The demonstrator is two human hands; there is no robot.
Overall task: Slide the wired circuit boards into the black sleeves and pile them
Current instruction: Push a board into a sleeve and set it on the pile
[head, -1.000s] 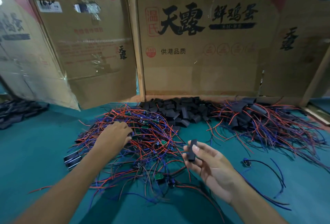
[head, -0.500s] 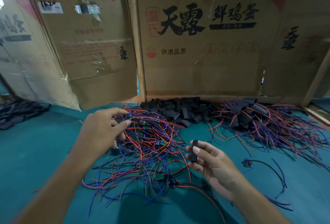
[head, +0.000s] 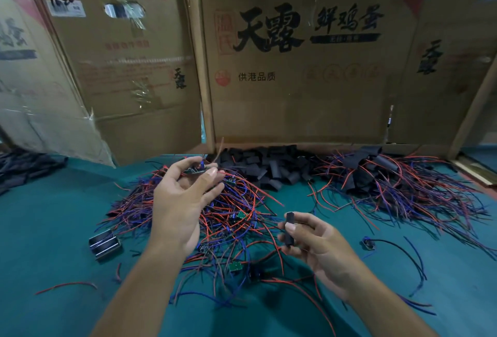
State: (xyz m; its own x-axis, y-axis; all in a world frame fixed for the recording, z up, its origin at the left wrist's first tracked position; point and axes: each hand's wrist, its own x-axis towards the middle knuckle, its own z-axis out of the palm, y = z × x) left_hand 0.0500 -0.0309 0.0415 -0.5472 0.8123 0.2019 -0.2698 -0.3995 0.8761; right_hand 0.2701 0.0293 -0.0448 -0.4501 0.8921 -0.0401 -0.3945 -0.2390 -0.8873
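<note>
Makeshift assembly workshop; cardboard walls [head: 295, 89]; wire heaps [head: 228, 215]

Loose sleeves [head: 269, 167] lie behind the wired boards [head: 215, 218], with the sleeved pile [head: 398, 183] to their right.

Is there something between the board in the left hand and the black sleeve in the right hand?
Nothing visible. The left hand holds the board up above the wire pile, and the right hand holds the sleeve upright. Only open air lies between them, though the board's wires trail toward the pile.
</note>
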